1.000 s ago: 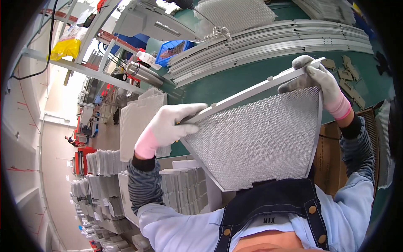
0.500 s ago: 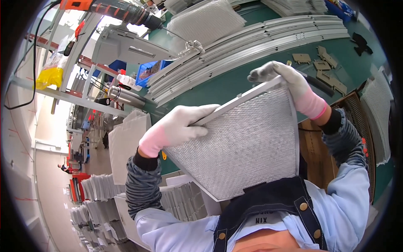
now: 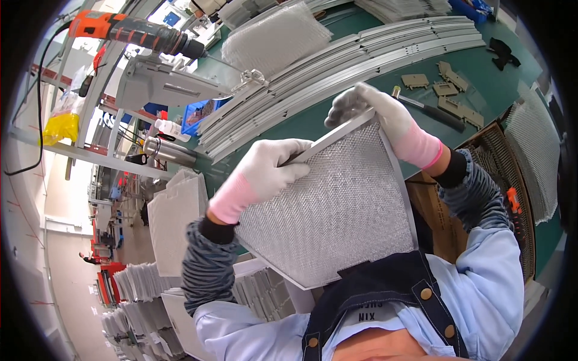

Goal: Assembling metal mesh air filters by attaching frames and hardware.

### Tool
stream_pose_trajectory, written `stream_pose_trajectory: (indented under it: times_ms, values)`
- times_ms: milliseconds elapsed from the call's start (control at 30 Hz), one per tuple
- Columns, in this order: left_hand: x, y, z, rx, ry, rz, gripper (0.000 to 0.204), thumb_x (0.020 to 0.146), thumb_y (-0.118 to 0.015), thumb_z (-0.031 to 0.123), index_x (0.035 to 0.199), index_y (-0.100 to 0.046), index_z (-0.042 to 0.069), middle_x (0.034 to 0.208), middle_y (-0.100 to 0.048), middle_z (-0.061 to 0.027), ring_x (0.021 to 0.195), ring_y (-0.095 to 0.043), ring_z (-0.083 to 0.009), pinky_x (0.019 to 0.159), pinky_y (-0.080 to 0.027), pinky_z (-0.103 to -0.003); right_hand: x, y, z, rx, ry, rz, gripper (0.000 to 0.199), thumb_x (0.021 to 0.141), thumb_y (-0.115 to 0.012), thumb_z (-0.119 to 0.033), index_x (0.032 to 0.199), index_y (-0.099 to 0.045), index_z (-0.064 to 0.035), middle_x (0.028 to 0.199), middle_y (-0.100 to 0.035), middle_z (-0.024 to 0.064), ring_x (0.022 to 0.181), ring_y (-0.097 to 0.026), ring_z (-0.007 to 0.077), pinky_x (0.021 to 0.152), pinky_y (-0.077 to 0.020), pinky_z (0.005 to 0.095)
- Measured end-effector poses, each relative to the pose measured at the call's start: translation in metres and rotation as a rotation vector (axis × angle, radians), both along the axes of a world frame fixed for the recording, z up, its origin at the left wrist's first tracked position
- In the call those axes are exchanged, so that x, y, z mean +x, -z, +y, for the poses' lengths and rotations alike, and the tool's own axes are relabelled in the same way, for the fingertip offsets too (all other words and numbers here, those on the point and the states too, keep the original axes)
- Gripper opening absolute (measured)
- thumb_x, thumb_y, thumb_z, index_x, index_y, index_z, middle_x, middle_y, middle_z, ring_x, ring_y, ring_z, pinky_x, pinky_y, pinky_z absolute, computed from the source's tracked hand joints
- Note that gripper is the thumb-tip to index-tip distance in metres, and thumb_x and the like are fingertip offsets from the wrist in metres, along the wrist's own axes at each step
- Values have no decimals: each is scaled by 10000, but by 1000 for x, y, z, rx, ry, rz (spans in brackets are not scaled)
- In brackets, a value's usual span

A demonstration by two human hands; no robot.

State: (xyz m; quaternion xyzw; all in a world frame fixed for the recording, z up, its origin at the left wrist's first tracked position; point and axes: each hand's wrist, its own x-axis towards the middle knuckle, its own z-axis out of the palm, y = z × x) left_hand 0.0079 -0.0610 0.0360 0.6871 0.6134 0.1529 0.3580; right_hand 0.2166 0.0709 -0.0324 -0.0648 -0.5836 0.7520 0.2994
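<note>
A silvery mesh filter panel with a thin metal frame is tilted up in front of my chest, its lower edge against my dark apron. My left hand, in a white glove with a pink cuff, grips the upper frame edge between thumb and fingers. At the upper right corner my gloved right hand wraps over the frame, its grey-coated fingertips curled on the far side. The back of the panel is hidden.
Long metal profiles lie across the green bench beyond the panel. A hammer and several beige brackets are at the right. An orange power drill hangs upper left, above a steel flask. Mesh sheets stand far right.
My hands are closer together along the upper edge, and the panel has turned slightly. The whole scene has shifted left in the view, uncovering the hammer.
</note>
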Motion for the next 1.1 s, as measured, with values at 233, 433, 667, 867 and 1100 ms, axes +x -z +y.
stream_pose_trajectory:
  times_ms: [233,433,667,867,1100]
  values:
    - [-7,24,-21,-72,-319,-99,172,846,-680,114,923,-641,-34,650,-506,28,581,-418,-36,535,-368,-223,7,47,-42,-75,270,49,661,842,-563,37,1449,-313,-30,796,-474,-33,703,-422,30,653,-391,193]
    - [-2,20,-25,-26,-392,-109,164,833,-700,102,905,-648,-36,648,-519,21,587,-426,-36,544,-376,-219,2,43,-41,119,372,-79,758,781,-610,65,1469,-303,-22,774,-479,-30,675,-435,27,614,-396,187]
    - [9,9,-17,-16,-343,-241,134,824,-707,87,867,-669,-34,613,-516,30,564,-427,-25,515,-368,-213,25,48,-37,270,521,35,580,759,-657,94,1320,-542,1,803,-571,-24,645,-480,16,567,-413,179]
    - [28,5,8,-132,-236,-227,134,853,-664,87,868,-630,-41,668,-488,48,610,-416,-22,547,-360,-209,56,39,-42,492,773,-78,513,743,-723,85,1238,-608,18,800,-623,-25,668,-523,21,588,-438,176]
    - [32,18,11,42,-24,-56,234,893,-668,220,894,-627,-10,619,-518,-33,571,-458,-91,563,-422,-274,53,19,-42,351,834,-123,389,791,-701,39,1175,-642,14,731,-597,-37,640,-504,0,572,-409,153]
